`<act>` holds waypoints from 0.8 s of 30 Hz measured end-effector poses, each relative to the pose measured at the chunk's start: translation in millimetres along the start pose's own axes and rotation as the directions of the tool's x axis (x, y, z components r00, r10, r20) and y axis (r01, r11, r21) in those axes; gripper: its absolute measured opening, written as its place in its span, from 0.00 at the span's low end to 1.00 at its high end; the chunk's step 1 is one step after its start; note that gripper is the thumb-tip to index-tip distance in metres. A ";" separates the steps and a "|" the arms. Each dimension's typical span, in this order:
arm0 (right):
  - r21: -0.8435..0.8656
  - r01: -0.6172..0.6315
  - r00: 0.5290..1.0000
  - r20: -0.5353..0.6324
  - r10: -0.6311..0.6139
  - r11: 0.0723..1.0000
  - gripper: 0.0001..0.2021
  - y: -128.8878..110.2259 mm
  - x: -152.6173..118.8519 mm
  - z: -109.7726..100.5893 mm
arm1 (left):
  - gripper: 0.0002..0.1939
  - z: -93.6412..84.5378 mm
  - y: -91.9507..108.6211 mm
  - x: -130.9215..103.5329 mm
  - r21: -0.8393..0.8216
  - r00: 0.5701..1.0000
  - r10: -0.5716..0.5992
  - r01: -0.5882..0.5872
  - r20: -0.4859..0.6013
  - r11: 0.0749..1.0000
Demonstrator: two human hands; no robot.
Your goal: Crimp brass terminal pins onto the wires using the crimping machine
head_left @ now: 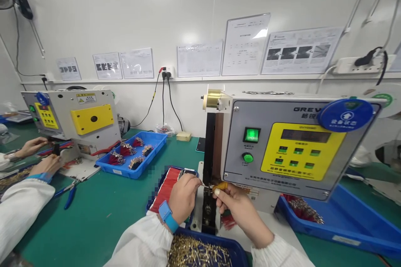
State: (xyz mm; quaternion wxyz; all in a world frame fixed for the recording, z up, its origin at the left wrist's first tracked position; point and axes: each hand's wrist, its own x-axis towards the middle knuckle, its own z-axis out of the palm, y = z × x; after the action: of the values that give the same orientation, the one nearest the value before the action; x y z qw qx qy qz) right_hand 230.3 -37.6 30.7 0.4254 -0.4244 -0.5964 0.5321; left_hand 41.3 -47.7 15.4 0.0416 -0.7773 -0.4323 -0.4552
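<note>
My left hand (184,195), with a blue wristband, is closed in a pinch at the working point of the crimping machine (269,150). What its fingertips hold is thin and too small to name. My right hand (236,208) comes in from the other side, also pinched, its fingertips almost meeting the left ones. An orange-yellow covering (222,185) shows at its index finger. Below both hands sits a dark blue tray of loose brass terminals (200,252). Red wires (165,190) lie in a tray beyond my left wrist, and more red wires (228,222) show under my right hand.
To the right, a blue tray (347,233) holds bundled wires. Another blue tray (131,171) with several wire bundles stands left of centre. Further left, a co-worker's hands (46,164) are at a second machine (69,117), near blue-handled pliers (70,196).
</note>
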 end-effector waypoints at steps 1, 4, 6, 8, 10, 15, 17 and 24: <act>-0.001 0.004 1.000 0.000 -0.004 1.000 0.19 0.1 -0.3 0.1 | 0.13 0.0 -0.2 -0.3 0.001 1.000 0.004 -0.004 0.002 1.000; 0.032 0.011 1.000 -0.016 -0.010 0.999 0.20 1.0 -0.9 1.4 | 0.13 0.2 -1.1 -1.0 -0.010 1.000 0.015 -0.015 0.002 1.000; 0.056 0.023 0.999 -0.040 -0.020 0.998 0.21 1.5 -1.4 2.9 | 0.13 0.1 -1.5 -1.2 -0.019 1.000 0.017 -0.017 0.000 1.000; 0.060 0.036 0.998 -0.060 -0.033 0.998 0.23 1.7 -2.1 4.7 | 0.13 -0.1 -1.4 -1.3 -0.023 1.000 0.015 -0.015 0.000 1.000; 0.051 0.041 0.997 -0.072 -0.038 0.998 0.23 1.7 -2.7 6.1 | 0.13 -0.4 -1.2 -1.3 -0.019 1.000 0.011 -0.011 0.001 1.000; 0.041 0.042 0.995 -0.087 -0.038 0.998 0.24 2.4 -3.3 7.7 | 0.12 -0.4 -1.2 -1.1 0.003 0.999 0.033 -0.033 -0.004 0.999; 0.053 0.047 0.995 -0.093 -0.041 0.998 0.23 3.2 -3.0 7.9 | 0.12 -0.4 -1.3 -1.1 0.007 0.999 0.036 -0.036 -0.002 0.999; 0.065 0.051 0.991 -0.123 -0.042 0.997 0.23 9.2 -1.0 8.4 | 0.12 -0.4 -1.3 -1.6 0.008 0.999 0.048 -0.048 0.002 0.999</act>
State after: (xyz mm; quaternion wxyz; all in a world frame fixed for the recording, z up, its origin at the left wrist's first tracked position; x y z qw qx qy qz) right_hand 223.0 -40.2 20.9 0.4876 -0.4273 -0.5606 0.5152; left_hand 39.7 -48.1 14.0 0.0552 -0.7877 -0.4156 -0.4513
